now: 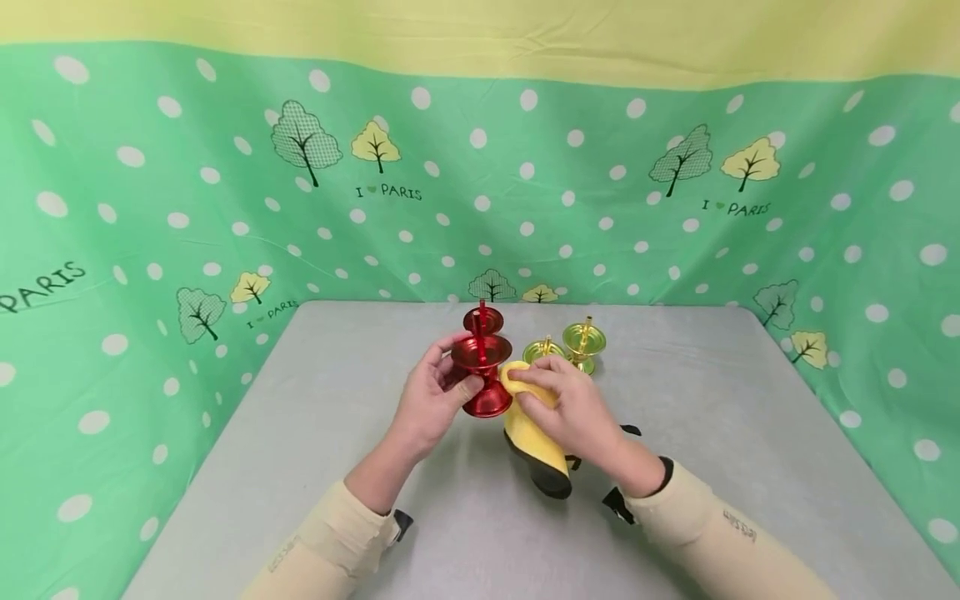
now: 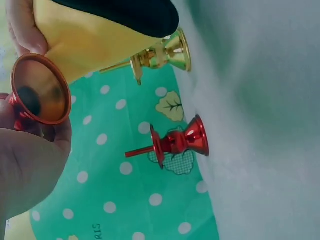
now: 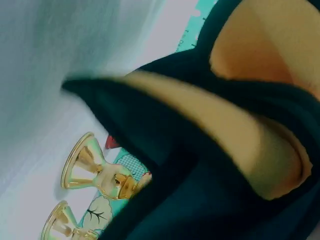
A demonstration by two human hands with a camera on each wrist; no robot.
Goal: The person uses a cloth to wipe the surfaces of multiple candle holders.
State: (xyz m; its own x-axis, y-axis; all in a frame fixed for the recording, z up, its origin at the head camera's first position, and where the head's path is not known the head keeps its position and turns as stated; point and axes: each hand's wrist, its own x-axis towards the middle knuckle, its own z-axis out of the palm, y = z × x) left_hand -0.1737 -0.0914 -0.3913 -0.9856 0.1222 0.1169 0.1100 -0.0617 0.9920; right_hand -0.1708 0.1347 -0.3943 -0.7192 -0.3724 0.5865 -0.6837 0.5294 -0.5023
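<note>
My left hand (image 1: 429, 398) grips a shiny red metal candle holder (image 1: 489, 402) with a round dish and a thin stem, held off the table. Its hollow base (image 2: 42, 92) faces the left wrist camera. My right hand (image 1: 576, 410) pinches a yellow cloth with a black edge (image 1: 534, 432), just right of the holder's base. Whether cloth and base touch I cannot tell. Folds of the cloth (image 3: 170, 100) fill much of the right wrist view and hide the right fingers.
Behind the held one stands a second red holder (image 2: 195, 136). Two gold holders (image 1: 583, 340) stand upright behind my right hand, the nearer (image 1: 542, 352) partly hidden by it. A green dotted curtain (image 1: 525, 200) hangs behind the grey table (image 1: 315, 400).
</note>
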